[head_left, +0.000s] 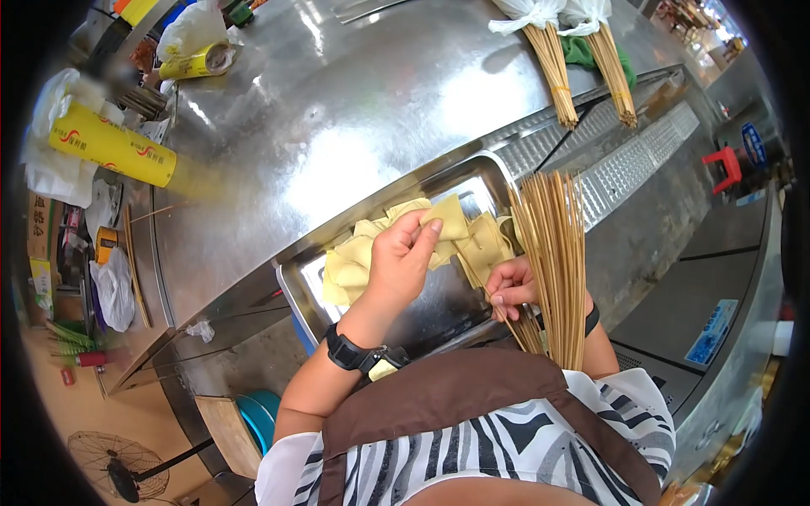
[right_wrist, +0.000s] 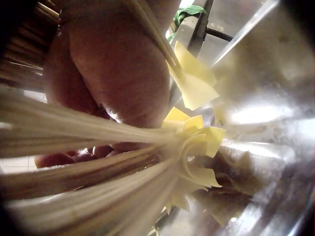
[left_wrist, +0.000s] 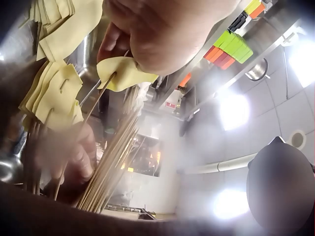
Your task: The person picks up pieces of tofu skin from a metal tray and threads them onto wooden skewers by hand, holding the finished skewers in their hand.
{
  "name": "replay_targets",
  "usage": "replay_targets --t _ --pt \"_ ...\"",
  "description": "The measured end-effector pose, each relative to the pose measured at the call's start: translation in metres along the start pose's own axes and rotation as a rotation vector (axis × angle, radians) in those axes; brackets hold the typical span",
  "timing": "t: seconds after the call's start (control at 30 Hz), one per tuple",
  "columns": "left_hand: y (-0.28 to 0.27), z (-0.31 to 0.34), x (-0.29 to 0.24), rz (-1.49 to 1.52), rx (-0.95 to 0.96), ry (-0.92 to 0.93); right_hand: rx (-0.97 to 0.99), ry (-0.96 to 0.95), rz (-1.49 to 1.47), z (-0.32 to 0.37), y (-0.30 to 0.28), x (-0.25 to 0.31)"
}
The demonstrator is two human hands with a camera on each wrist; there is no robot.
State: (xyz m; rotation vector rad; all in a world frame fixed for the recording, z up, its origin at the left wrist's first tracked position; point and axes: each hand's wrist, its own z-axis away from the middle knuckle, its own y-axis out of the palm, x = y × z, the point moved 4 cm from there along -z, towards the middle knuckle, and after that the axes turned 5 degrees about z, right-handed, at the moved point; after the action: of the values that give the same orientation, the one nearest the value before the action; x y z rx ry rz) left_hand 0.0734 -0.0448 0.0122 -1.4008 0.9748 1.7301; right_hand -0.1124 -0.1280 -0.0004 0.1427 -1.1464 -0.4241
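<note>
Smooth, glossy metal worktop [head_left: 363, 101] and shiny metal tray [head_left: 430, 308]; matt wooden skewers [head_left: 553, 270]; smooth, pale yellow sheets [head_left: 350, 261]; glossy yellow plastic-looking roll [head_left: 114, 148]; my apron [head_left: 447, 384] is matt brown cloth.

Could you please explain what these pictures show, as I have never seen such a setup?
There is no machine: a person works with bare hands. The large view comes from a camera on the head, looking down; the other two come from cameras on each wrist. A metal tray holds folded yellow sheets. The left hand pinches one sheet, and the right hand pinches a thin stick. A large bundle of sticks lies beside it, and more tied bundles rest on the metal table.
</note>
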Motion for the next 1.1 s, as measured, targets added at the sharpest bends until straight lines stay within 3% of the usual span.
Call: replay_targets --t 0.03,0.1,0.23,0.3,0.5,0.83,0.93,1.0,1.1 --pt "0.005 -0.001 -0.003 0.001 0.001 0.001 0.002 -0.012 -0.013 0.0 0.0 -0.001" --pt "0.013 -0.001 -0.012 0.306 -0.152 0.081 -0.001 -0.006 -0.007 0.0 -0.001 0.0" --pt "0.008 -0.003 -0.005 0.328 -0.124 0.065 0.004 -0.004 0.016 -0.001 0.0 -0.001" --pt "0.008 -0.003 -0.001 0.328 -0.094 -0.071 0.004 -0.007 0.007 -0.001 -0.001 -0.002" --pt "0.002 0.0 0.016 0.205 -0.133 -0.169 -0.007 -0.011 -0.01 -0.001 -0.001 -0.002" --pt "0.014 0.017 0.019 0.259 -0.1 -0.202 -0.008 -0.01 -0.005 0.0 -0.001 0.0" --pt "0.012 0.013 0.025 0.337 -0.068 -0.123 -0.002 -0.016 -0.002 -0.002 -0.003 -0.005" --pt "0.009 0.007 0.025 0.519 -0.201 -0.127 0.002 -0.018 -0.013 -0.001 -0.001 -0.002" --pt "0.008 0.0 0.025 0.508 -0.205 -0.138 0.005 -0.016 -0.022 -0.001 -0.001 -0.001"
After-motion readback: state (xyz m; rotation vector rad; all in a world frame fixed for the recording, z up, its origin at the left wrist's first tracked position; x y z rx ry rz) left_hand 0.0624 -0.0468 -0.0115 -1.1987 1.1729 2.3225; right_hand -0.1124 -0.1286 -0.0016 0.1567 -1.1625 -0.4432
